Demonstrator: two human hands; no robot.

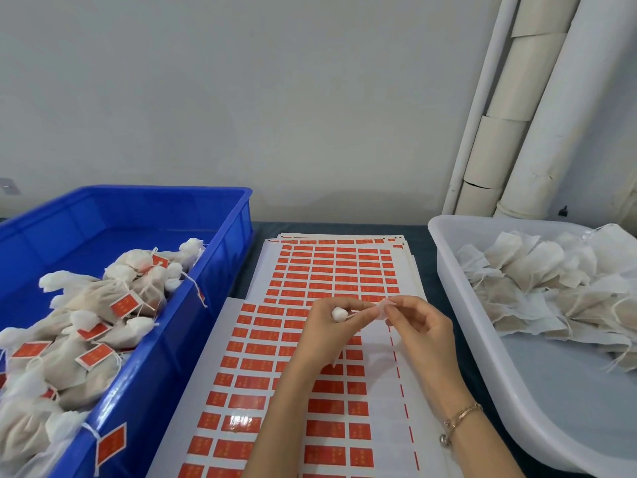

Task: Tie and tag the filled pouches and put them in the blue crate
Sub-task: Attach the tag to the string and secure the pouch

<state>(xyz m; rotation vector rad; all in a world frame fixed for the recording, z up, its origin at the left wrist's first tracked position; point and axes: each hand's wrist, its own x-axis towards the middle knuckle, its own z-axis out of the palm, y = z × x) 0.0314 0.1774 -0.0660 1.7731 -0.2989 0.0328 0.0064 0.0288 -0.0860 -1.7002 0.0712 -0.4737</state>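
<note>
**Tagging step.** We see the left hand (327,326) curled round a pouch (338,313), of which only the puffed white neck shows, held above the sticker sheets (262,374). A thin string (355,314) runs from it to the right hand (418,322), whose thumb and forefinger pinch a pale tag (382,309) (its red face appears turned away). To do this well, we would keep the string taut and centred, then fold the label squarely so its glued halves meet edge to edge. Glossy red rectangular labels sit on slick white backing. Tagged pouches (103,305) of soft, crinkled mesh lie in the rigid blue crate (220,257) at left, untied pouches (537,277) in the smooth white tub (482,322) at right.
</note>
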